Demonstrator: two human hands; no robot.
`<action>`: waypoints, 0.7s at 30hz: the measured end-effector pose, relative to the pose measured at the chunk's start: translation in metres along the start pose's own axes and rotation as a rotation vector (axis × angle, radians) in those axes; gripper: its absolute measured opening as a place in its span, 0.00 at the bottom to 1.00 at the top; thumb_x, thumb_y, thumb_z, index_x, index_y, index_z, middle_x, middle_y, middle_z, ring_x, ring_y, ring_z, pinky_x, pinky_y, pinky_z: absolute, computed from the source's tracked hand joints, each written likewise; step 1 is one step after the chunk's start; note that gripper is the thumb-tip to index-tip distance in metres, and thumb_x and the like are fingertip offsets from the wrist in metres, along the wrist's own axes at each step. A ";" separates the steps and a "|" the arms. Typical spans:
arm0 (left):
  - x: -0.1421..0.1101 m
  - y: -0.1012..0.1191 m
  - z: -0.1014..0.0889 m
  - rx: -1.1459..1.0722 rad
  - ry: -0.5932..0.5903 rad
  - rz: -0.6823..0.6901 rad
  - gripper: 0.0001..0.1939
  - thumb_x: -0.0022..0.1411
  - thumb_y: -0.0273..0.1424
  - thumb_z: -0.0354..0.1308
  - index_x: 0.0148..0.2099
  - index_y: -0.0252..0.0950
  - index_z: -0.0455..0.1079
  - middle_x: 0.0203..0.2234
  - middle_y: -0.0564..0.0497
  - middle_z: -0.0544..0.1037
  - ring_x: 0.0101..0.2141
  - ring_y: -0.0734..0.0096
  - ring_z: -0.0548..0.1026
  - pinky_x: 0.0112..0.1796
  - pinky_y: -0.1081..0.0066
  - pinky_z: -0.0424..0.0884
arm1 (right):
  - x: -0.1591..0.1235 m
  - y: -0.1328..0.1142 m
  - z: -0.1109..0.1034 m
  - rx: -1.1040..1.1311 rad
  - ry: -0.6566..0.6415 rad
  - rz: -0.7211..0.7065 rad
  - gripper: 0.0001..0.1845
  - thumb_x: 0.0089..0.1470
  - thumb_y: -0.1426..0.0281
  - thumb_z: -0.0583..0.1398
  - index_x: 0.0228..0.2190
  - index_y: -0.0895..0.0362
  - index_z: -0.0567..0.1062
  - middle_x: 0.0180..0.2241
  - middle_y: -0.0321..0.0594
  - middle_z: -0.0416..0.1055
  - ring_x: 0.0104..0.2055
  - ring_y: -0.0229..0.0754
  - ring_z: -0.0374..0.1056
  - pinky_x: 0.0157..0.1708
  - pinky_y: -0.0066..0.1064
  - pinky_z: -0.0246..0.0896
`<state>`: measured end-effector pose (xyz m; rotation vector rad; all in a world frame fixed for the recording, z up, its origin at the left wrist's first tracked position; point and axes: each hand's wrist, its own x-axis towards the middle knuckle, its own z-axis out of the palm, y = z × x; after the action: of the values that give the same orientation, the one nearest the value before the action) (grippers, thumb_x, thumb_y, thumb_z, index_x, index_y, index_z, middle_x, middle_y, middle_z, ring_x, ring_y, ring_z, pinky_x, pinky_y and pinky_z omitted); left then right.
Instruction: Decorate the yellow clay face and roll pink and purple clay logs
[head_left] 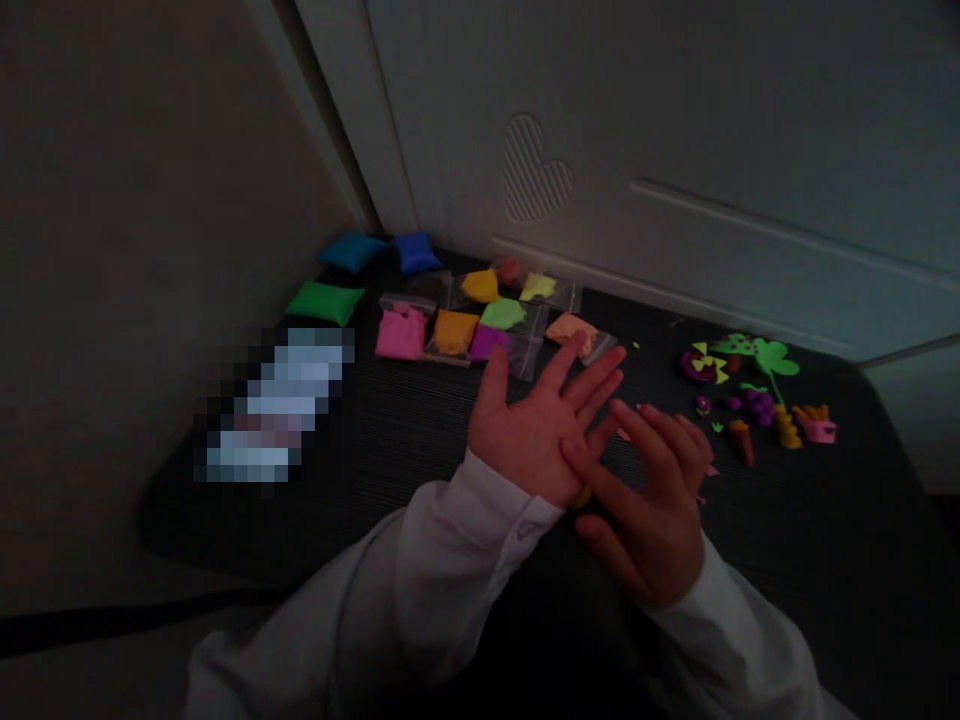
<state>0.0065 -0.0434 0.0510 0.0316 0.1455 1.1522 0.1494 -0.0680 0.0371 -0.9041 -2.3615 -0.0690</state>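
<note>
Clock reference: the left palm is the dial centre, twelve toward the wall panel. From where I stand, the left hand (525, 445) lies palm up, fingers spread wide, holding nothing visible. The right hand (654, 520), at four o'clock, rests its index fingertip on the heel of that palm, thumb well apart, other fingers half curled. Nothing shows in its grasp; I cannot tell whether a scrap lies under the fingertip. The yellow piece (583, 497) sits at between four and five, mostly hidden by the palm's edge.

Hazards, as judged:
1. Lowering the left palm could flatten the yellow piece, if soft.
2. Swinging the right knuckles toward two o'clock could topple the brown cone (741, 440).
3. Pink scraps (711, 471) on the desk (315, 530) could stick to fingers and stain other pieces.
4. Dim light could hide small pieces.
</note>
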 end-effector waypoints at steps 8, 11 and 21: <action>-0.001 -0.001 0.001 0.019 -0.014 0.004 0.36 0.53 0.56 0.31 0.57 0.42 0.49 0.55 0.48 0.58 0.57 0.63 0.50 0.53 0.62 0.48 | 0.000 0.001 0.001 0.004 -0.018 0.008 0.23 0.51 0.56 0.47 0.45 0.51 0.67 0.54 0.44 0.51 0.54 0.54 0.48 0.49 0.54 0.41; -0.001 0.000 0.003 0.009 -0.017 0.011 0.36 0.52 0.56 0.32 0.57 0.41 0.50 0.54 0.47 0.59 0.57 0.63 0.50 0.53 0.62 0.48 | 0.000 0.004 0.000 0.043 -0.033 -0.004 0.25 0.51 0.56 0.46 0.47 0.53 0.65 0.54 0.46 0.50 0.54 0.55 0.48 0.49 0.54 0.42; -0.002 0.000 0.004 -0.016 -0.023 -0.013 0.35 0.53 0.55 0.33 0.57 0.41 0.50 0.53 0.47 0.60 0.56 0.64 0.53 0.49 0.64 0.53 | -0.001 0.005 -0.006 0.180 -0.023 0.028 0.19 0.51 0.60 0.48 0.43 0.52 0.68 0.55 0.42 0.48 0.54 0.55 0.48 0.49 0.56 0.41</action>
<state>0.0057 -0.0451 0.0551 0.0295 0.1162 1.1399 0.1559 -0.0666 0.0402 -0.8542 -2.3319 0.1632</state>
